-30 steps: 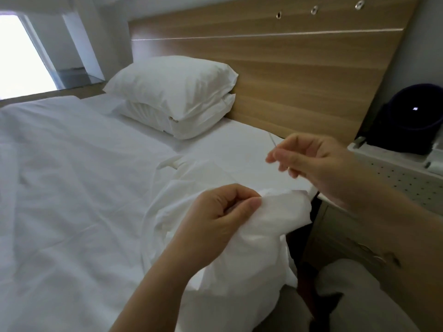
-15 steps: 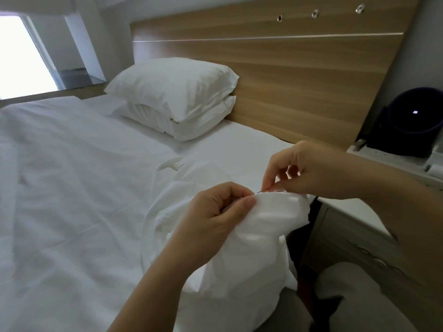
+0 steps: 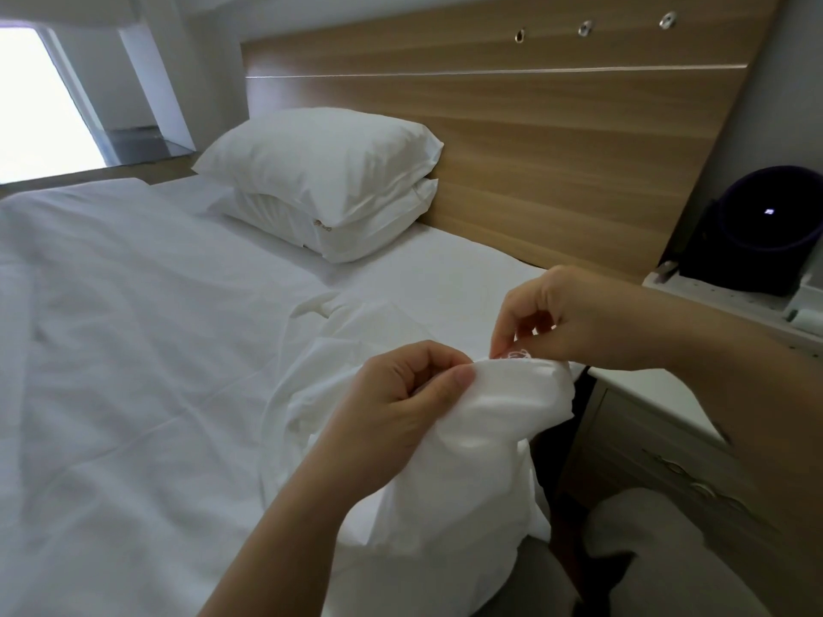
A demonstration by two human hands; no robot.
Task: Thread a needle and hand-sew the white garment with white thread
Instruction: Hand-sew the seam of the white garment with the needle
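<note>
Nearest, at the bottom right, the person's knees [image 3: 659, 549] in grey trousers sit beside the bed [image 3: 133, 371]. The garment [image 3: 490, 443] hangs in a bunched white heap from the edge of the bed up to the hands, just left of the knees.

The left hand [image 3: 401, 407] grips a fold of the garment, its fingers curled in and the thumb pressed flat over the cloth. Just right of it and a little farther off, the right hand [image 3: 579, 318] comes down on the top edge of the same fold. Its thumb and forefinger pinch together there while the other fingers curl loosely above. A small curl of pale thread [image 3: 519, 354] shows at those fingertips; no needle can be made out, so I cannot tell whether one is held.

On the right, a bedside cabinet [image 3: 645, 407] with drawers stands against the bed. Farther back on it is a white perforated tray [image 3: 712, 298] with a dark round object [image 3: 757, 233].

Beyond the hands, two white pillows [image 3: 320, 180] lie stacked against the wooden headboard [image 3: 534, 126]. A bright window [image 3: 35, 104] is at the far left.
</note>
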